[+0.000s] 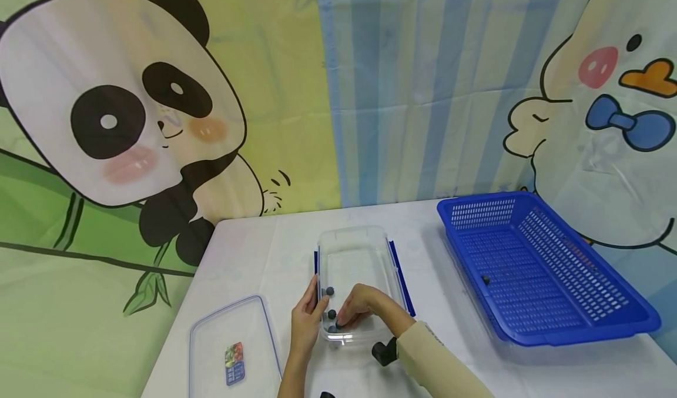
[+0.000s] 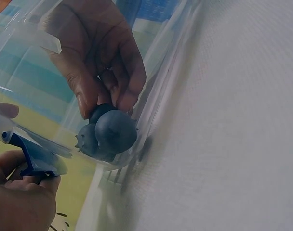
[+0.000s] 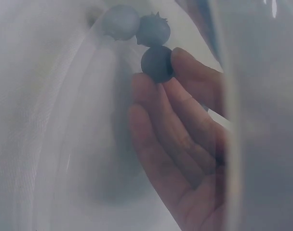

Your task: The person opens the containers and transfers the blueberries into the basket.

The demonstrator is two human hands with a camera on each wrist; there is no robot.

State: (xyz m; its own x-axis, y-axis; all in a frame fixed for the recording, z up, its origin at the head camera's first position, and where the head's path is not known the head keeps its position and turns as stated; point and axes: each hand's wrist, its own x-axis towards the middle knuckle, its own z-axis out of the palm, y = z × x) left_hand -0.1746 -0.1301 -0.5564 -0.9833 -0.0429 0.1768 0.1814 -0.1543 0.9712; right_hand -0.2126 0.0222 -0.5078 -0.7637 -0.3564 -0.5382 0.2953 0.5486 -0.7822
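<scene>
A clear plastic container (image 1: 355, 239) with blue side latches stands on the table. Its left edge is gripped by my left hand (image 1: 305, 324), and the left wrist view shows those fingers at a blue latch (image 2: 28, 149). Inside the container, my right hand (image 1: 365, 304) reaches down to the near left corner. Between thumb and fingertips it pinches a blueberry (image 3: 157, 64), which sits against other blueberries (image 3: 120, 22). More blueberries (image 1: 330, 291) lie along the left wall. In the left wrist view the berries (image 2: 116, 131) and right hand appear through the clear wall.
On the right stands a blue perforated basket (image 1: 550, 336) with one blueberry (image 1: 486, 280) in it. A clear lid (image 1: 211, 339) with a coloured label (image 1: 235, 363) lies at the left. Behind the table hangs a printed curtain (image 1: 381, 92).
</scene>
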